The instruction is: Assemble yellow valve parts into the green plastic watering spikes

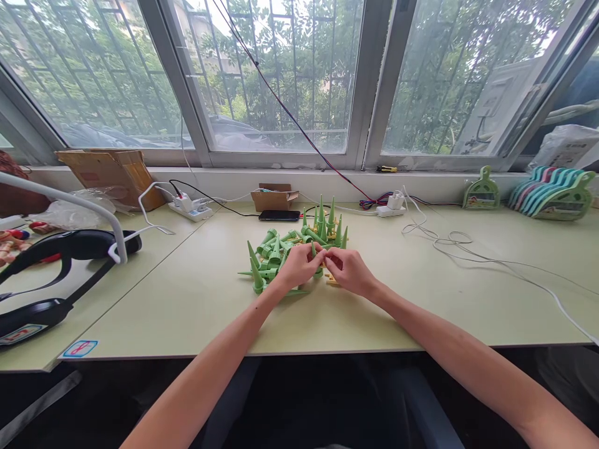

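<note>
Over the front of a heap of green plastic spikes (274,249), my two hands meet fingertip to fingertip. My left hand (301,265) is closed on a green cone-shaped spike (319,273), whose tip shows above the fingers. My right hand (349,269) is pinched against the side of that spike; whatever is between its fingertips is too small to make out. Small yellow pieces (332,280) lie under my right hand. Behind the hands, several green spikes (331,215) stand upright with yellow parts around their bases.
A black phone (279,216) lies behind the heap, before a small open cardboard box (274,198). White cables (468,246) cross the table at right. A black headset (70,262) sits at left. Green dustpan-like items (552,193) stand at the back right.
</note>
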The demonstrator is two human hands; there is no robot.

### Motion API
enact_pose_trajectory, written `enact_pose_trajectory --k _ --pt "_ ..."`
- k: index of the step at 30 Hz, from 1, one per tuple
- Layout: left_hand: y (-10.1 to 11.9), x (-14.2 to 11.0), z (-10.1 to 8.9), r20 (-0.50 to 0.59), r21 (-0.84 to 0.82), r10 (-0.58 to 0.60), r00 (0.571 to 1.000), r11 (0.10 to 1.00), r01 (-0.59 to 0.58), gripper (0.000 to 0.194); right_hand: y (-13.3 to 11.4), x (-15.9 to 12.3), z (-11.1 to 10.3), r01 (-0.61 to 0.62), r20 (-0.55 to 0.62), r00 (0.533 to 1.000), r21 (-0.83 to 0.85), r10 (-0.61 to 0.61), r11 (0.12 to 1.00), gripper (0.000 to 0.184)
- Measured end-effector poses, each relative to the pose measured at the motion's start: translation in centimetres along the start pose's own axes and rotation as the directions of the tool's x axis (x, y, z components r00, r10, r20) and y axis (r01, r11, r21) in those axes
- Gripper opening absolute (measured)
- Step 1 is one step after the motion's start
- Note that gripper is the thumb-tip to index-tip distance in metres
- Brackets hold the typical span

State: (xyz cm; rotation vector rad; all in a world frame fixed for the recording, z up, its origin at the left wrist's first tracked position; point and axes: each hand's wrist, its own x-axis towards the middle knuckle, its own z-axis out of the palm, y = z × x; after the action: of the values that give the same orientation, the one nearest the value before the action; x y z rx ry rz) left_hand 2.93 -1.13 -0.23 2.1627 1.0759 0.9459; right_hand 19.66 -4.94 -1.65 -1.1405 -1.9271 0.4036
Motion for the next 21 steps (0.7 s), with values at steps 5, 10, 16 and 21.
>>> enact_pose_trajectory --k 5,10,16,21 --pt "0.05 -0.01 -0.03 0.005 -0.007 0.005 1.0 1.0 -0.005 0.029 -0.08 -0.01 -0.05 -0.004 0.004 1.0 0.004 0.004 1.0 0.02" --pt "0.08 0.04 -0.05 0.005 -0.01 0.015 1.0 1.0 -0.015 0.03 -0.06 0.01 -0.05 -0.004 -0.001 1.0 -0.012 0.004 1.0 0.022" --pt "0.13 0.04 -0.04 -0.001 -0.016 0.016 1.0 1.0 -0.016 0.028 -0.13 0.0 -0.11 -0.013 0.006 1.0 -0.022 0.013 1.0 0.021" --pt "0.18 0.0 -0.06 0.005 -0.028 0.013 1.0 1.0 -0.013 0.029 -0.1 -0.01 -0.08 -0.02 0.008 1.0 -0.015 0.02 1.0 0.022"
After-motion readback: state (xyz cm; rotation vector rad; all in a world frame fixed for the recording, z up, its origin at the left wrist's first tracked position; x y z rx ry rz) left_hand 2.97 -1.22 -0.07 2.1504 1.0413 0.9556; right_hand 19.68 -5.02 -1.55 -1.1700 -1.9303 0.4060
